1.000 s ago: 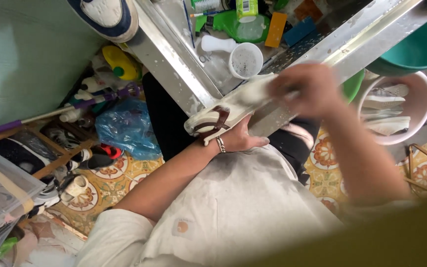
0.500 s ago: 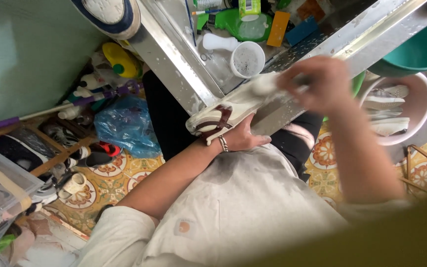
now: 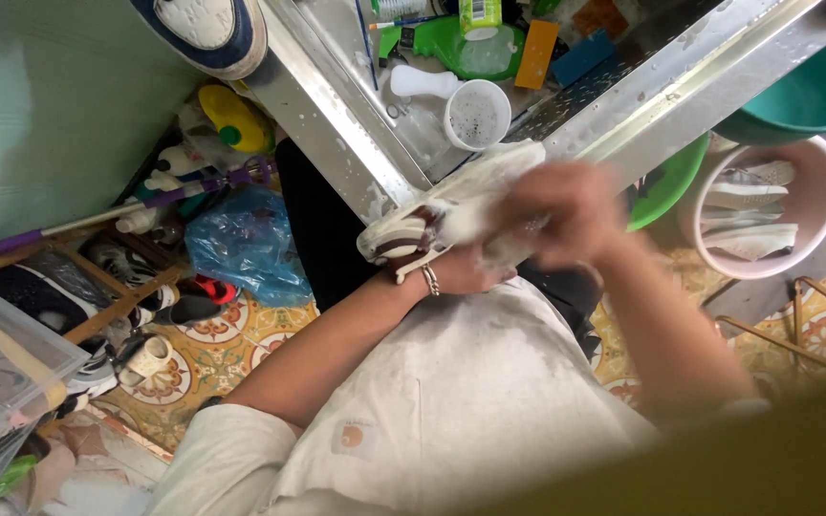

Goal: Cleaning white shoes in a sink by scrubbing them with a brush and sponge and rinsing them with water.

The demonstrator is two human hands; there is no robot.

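My left hand [image 3: 466, 270] grips a white shoe with dark brown stripes [image 3: 423, 225] from below, just in front of the metal sink's edge [image 3: 336, 124]. A bracelet sits on that wrist. My right hand [image 3: 566, 212] lies on top of the shoe's middle, blurred by motion; whether it holds a brush or cloth I cannot tell. The shoe looks wet and soapy.
A white cup of foamy water [image 3: 477, 115], a brush and coloured sponges lie in the sink. A pink basin with white shoes [image 3: 767, 225] and green basins [image 3: 815, 86] stand at right. A blue plastic bag [image 3: 246, 244], bottles and shoes on a rack [image 3: 97, 277] crowd the tiled floor at left.
My right hand has slid along the shoe toward its middle and lower. The left hand has kept its hold on the shoe.
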